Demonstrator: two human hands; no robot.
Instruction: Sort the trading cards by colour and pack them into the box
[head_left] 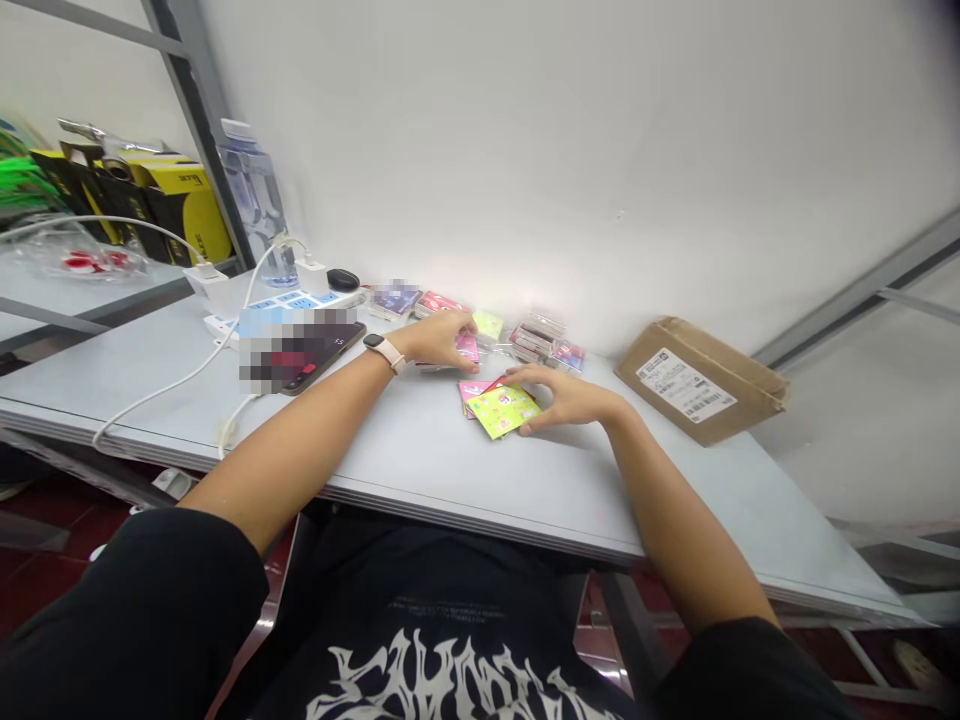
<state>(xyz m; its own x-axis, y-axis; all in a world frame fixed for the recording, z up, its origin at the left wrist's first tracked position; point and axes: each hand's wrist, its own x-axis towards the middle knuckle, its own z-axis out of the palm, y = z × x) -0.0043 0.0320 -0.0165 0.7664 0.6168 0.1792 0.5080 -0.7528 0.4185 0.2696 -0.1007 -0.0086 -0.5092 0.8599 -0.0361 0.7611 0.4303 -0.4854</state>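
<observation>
My left hand (445,338), with a watch on its wrist, curls around a pink card pack (467,347) near the back of the table. To its right, my right hand (559,396) has its thumb and fingers at the right edge of a yellow-green card (501,410). That card lies over a pink card (470,390), with a red edge showing between them. Behind the hands, along the wall, stand wrapped stacks of small cards (531,338), a purple pack (395,298), a red pack (439,304) and another yellow-green card (487,324).
A phone (322,358) and power strip (262,315) with white cables lie at the left, by a water bottle (256,200) and a black case (343,280). A labelled cardboard box (701,380) rests against the wall at right. Yellow-black boxes (172,205) stand at far left.
</observation>
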